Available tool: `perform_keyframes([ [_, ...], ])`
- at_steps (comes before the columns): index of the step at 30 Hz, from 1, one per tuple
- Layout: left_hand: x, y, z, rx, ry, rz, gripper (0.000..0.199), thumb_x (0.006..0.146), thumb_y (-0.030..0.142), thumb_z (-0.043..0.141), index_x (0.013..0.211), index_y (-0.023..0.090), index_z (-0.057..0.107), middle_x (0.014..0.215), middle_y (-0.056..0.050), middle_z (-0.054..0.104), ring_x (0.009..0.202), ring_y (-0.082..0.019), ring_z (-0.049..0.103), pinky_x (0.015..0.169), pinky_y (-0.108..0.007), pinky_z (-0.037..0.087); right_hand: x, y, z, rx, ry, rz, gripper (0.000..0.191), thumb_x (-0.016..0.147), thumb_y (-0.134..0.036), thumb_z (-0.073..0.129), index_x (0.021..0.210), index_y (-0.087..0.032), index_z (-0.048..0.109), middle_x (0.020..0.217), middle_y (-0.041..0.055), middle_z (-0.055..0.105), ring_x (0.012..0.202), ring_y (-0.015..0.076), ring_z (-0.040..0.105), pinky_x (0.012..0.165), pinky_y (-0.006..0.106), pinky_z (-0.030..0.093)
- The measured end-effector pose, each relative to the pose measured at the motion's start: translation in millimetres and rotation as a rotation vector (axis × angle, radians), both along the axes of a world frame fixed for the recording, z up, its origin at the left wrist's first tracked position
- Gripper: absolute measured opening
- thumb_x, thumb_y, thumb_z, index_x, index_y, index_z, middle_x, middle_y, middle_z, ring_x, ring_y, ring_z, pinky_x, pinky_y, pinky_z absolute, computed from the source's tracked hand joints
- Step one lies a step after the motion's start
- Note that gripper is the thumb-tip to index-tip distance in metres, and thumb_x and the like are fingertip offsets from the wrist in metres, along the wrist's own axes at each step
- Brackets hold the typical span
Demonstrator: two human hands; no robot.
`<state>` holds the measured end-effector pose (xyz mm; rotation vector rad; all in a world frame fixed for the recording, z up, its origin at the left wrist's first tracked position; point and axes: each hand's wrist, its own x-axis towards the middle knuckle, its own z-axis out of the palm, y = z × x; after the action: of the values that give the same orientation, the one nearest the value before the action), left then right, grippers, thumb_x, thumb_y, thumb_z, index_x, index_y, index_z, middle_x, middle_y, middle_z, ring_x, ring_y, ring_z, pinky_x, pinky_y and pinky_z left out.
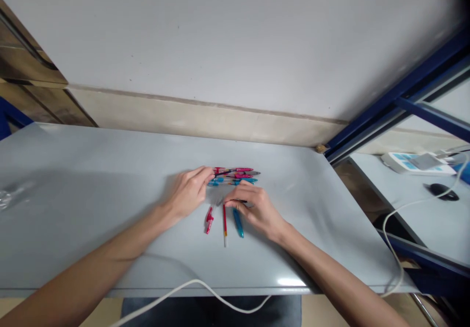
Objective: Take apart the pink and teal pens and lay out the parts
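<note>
Left hand (189, 192) fingertips pinching end of pen pile (235, 176), pens lying crosswise. Right hand (257, 209) curled over blue pen (238, 222), grip unclear; red refill (224, 219) just beside, pointing toward person.

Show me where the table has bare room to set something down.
Bare: the table left of the left hand, up to the wall; also right of the right hand, toward the blue frame. Crowded: the middle, with the pen pile, pen parts and both hands.
</note>
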<state>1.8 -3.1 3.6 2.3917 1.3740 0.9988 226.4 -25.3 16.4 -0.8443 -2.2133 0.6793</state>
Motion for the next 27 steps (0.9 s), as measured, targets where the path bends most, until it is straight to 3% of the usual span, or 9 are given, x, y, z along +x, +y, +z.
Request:
perform_keyframes([
  [4, -0.4, 0.4, 0.1, -0.005, 0.0, 0.007, 0.021, 0.099, 0.011, 0.046, 0.087, 0.019, 0.06, 0.081, 0.001, 0.067, 0.071, -0.012, 0.061, 0.064, -0.024, 0.04, -2.0, -0.9, 0.9, -0.055, -0.009, -0.005, 0.02, 0.099, -0.008, 0.057, 0.099, -0.021, 0.071, 0.09, 0.0029, 0.071, 0.085, 0.0192, 0.061, 0.08, 0.035, 0.049],
  [13, 0.2, 0.8, 1.2, -0.001, 0.035, 0.027, 0.023, 0.101, 0.016, 0.045, 0.082, 0.02, 0.058, 0.075, 0.002, 0.063, 0.064, -0.012, 0.055, 0.06, -0.024, 0.035, -7.6, -3.2, 3.0, -0.015, -0.138, 0.046, 0.011, 0.099, -0.016, 0.061, 0.094, -0.02, 0.071, 0.096, 0.0058, 0.068, 0.093, 0.0212, 0.061, 0.083, 0.037, 0.052],
  [17, 0.8, 0.6, 0.3, -0.01, 0.023, 0.008, 0.023, 0.102, 0.018, 0.044, 0.083, 0.02, 0.056, 0.075, 0.002, 0.061, 0.063, -0.012, 0.053, 0.062, -0.025, 0.036, 1.7, 0.0, 10.0, -0.031, -0.143, -0.141, 0.014, 0.099, -0.016, 0.058, 0.106, -0.021, 0.069, 0.102, 0.0071, 0.07, 0.093, 0.0215, 0.065, 0.08, 0.035, 0.052],
  [20, 1.8, -0.2, -0.8, -0.026, 0.005, -0.017, 0.025, 0.104, 0.019, 0.042, 0.082, 0.02, 0.054, 0.072, 0.002, 0.057, 0.06, -0.012, 0.048, 0.061, -0.025, 0.037, 10.7, 0.8, 13.8, -0.114, -0.183, -0.305, 0.019, 0.099, -0.013, 0.052, 0.107, -0.021, 0.067, 0.088, 0.0038, 0.071, 0.072, 0.0183, 0.064, 0.066, 0.03, 0.048],
  [23, 2.5, -1.3, -2.0, -0.037, -0.004, -0.058, 0.024, 0.104, 0.021, 0.041, 0.085, 0.02, 0.055, 0.072, 0.001, 0.057, 0.06, -0.013, 0.049, 0.06, -0.026, 0.038, 14.1, -0.9, 12.4, -0.149, -0.293, -0.344, 0.02, 0.094, -0.011, 0.054, 0.105, -0.021, 0.067, 0.071, 0.0, 0.066, 0.057, 0.0163, 0.056, 0.058, 0.028, 0.041],
  [27, 3.1, -3.2, -3.9, -0.044, -0.005, -0.089, 0.023, 0.105, 0.022, 0.04, 0.089, 0.02, 0.056, 0.076, 0.0, 0.06, 0.063, -0.013, 0.051, 0.061, -0.026, 0.039, 11.3, -3.4, 8.3, -0.12, -0.352, -0.345, 0.017, 0.089, -0.007, 0.056, 0.092, -0.021, 0.066, 0.07, 0.0004, 0.065, 0.058, 0.016, 0.055, 0.058, 0.028, 0.039],
])
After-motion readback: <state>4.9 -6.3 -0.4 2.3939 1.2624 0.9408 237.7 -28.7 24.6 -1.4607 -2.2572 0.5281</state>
